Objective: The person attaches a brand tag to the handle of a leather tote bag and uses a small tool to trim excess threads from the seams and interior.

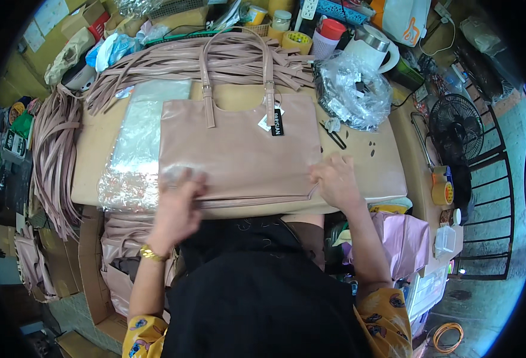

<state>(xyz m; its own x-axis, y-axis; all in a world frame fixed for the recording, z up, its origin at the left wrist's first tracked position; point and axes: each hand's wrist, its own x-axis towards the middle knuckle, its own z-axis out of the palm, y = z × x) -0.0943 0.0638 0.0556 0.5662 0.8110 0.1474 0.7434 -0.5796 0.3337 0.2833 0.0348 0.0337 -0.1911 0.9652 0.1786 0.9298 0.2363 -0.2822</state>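
A dusty-pink handbag (239,152) lies flat on the padded beige work surface (376,179), its two handles (205,71) stretched upward. A black tag and a white tag (276,122) hang by the right handle. My left hand (179,209) is at the bag's lower left, its fingers curved and smeared by motion, so their grip is unclear. My right hand (337,182) has its fingers closed on the bag's lower right corner. A clear plastic bag (131,149) lies left of the handbag, partly under it.
Pink straps (57,155) are heaped left and behind. A crumpled plastic bundle (352,89), white kettle (367,45) and small black tool (333,136) are at right. Tape rolls (443,191) and a fan (455,125) stand farther right. Boxes (90,268) and pink material sit below the surface.
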